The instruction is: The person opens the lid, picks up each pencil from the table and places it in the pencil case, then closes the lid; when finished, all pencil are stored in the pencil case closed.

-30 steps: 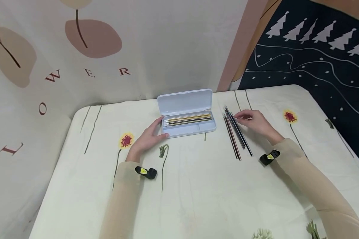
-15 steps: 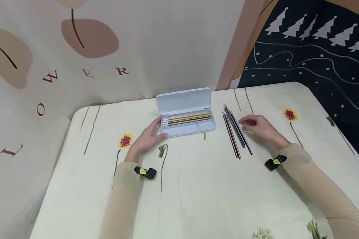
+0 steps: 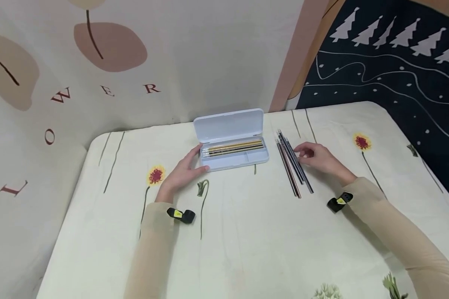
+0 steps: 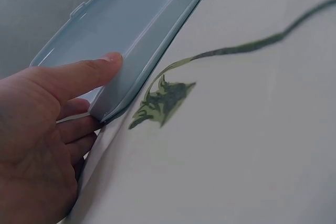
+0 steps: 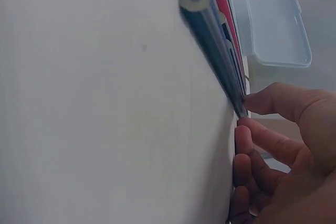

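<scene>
A pale blue pencil case [image 3: 233, 160] stands with its lid [image 3: 228, 124] up near the table's back edge. Several yellow and black pencils [image 3: 233, 148] lie in its rear compartment. My left hand [image 3: 181, 176] grips the case's left end; in the left wrist view the thumb [image 4: 97, 74] presses its front wall and the other fingers reach round the corner. To the right of the case lies a loose bunch of dark and reddish pencils [image 3: 289, 166]. At its right side my right hand [image 3: 319, 158] pinches a dark blue pencil [image 5: 210, 43] between thumb and forefinger, the pencil still lying low at the cloth.
A white cloth [image 3: 239, 236] printed with flowers covers the table. Behind it hangs a pale curtain [image 3: 217, 62], with a dark tree-patterned cloth [image 3: 378, 79] at the right. Each wrist bears a small black camera, the left one [image 3: 187, 216] and the right one [image 3: 336, 203].
My right hand drew back from the pencils to the right, then came in again to the bunch's right side. My left hand has stayed on the pencil case. The head view shifted slightly.
</scene>
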Action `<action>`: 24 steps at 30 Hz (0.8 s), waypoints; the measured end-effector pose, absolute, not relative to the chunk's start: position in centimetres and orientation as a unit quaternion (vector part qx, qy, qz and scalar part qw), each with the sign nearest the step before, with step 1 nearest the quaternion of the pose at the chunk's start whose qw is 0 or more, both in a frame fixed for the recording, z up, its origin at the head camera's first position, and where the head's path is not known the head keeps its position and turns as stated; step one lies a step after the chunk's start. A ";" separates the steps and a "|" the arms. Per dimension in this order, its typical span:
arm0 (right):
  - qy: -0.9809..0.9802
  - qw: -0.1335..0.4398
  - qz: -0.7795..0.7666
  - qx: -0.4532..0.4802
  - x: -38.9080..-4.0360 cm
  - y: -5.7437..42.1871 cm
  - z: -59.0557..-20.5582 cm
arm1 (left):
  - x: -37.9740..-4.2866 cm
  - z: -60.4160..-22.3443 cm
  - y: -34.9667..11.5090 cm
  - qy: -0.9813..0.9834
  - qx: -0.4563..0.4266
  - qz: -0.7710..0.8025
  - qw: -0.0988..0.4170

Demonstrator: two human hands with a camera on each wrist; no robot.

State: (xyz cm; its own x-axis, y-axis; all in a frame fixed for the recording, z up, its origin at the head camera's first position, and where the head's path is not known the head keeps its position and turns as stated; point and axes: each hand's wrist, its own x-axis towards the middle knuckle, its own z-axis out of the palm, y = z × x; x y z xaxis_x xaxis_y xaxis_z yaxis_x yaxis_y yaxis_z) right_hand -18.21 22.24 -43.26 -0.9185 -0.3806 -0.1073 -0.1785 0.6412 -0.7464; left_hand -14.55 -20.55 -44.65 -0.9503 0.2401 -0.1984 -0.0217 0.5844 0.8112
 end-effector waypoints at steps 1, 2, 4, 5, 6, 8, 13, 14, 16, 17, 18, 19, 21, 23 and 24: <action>0.897 0.127 -0.394 -0.156 -18.2 22.1 -43.2 | -14.6 -44.6 -20.5 0.878 0.061 0.451 0.146; 0.896 0.127 -0.395 -0.157 -18.2 22.0 -43.2 | -14.6 -44.6 -20.5 0.878 0.060 0.451 0.147; 0.897 0.126 -0.393 -0.158 -18.2 21.6 -43.2 | -14.6 -44.6 -20.5 0.878 0.059 0.451 0.147; 0.899 0.126 -0.390 -0.155 -18.3 21.5 -43.3 | -14.6 -44.7 -20.5 0.878 0.059 0.452 0.146; 0.901 0.126 -0.386 -0.153 -18.3 21.3 -43.3 | -14.6 -44.7 -20.5 0.878 0.059 0.452 0.145; 0.904 0.129 -0.380 -0.149 -18.3 21.1 -43.3 | -14.6 -44.7 -20.5 0.878 0.060 0.452 0.144; 0.918 0.134 -0.350 -0.130 -18.3 20.8 -43.0 | -14.6 -44.9 -20.5 0.880 0.061 0.448 0.146; 0.920 0.134 -0.346 -0.128 -18.3 20.8 -42.9 | -14.5 -44.9 -20.5 0.880 0.062 0.448 0.146; 0.922 0.133 -0.341 -0.126 -18.3 20.6 -42.8 | -14.5 -44.8 -20.5 0.879 0.063 0.449 0.145; 0.923 0.132 -0.339 -0.125 -18.3 20.6 -42.8 | -14.5 -44.8 -20.5 0.880 0.065 0.449 0.144; 0.923 0.132 -0.338 -0.125 -18.4 20.5 -42.7 | -14.6 -44.8 -20.5 0.880 0.067 0.448 0.143; 0.924 0.131 -0.337 -0.125 -18.4 20.4 -42.7 | -14.6 -44.7 -20.5 0.881 0.068 0.447 0.142; 0.928 0.129 -0.328 -0.122 -18.4 20.2 -42.5 | -14.6 -44.7 -20.5 0.881 0.070 0.446 0.140; 0.932 0.125 -0.320 -0.120 -18.5 20.1 -42.5 | -14.6 -44.6 -20.6 0.882 0.070 0.445 0.139; 0.933 0.122 -0.318 -0.119 -18.5 20.1 -42.5 | -14.5 -44.6 -20.6 0.882 0.070 0.445 0.139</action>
State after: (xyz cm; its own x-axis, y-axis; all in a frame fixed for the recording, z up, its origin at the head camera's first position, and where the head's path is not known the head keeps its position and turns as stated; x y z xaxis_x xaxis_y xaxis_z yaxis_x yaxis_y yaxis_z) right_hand -18.48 20.08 -42.45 -0.9419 -0.2991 -0.1528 -0.1435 0.7697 -0.6220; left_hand -14.55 -20.57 -44.63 -0.9516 0.2478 -0.1818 0.0008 0.5935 0.8048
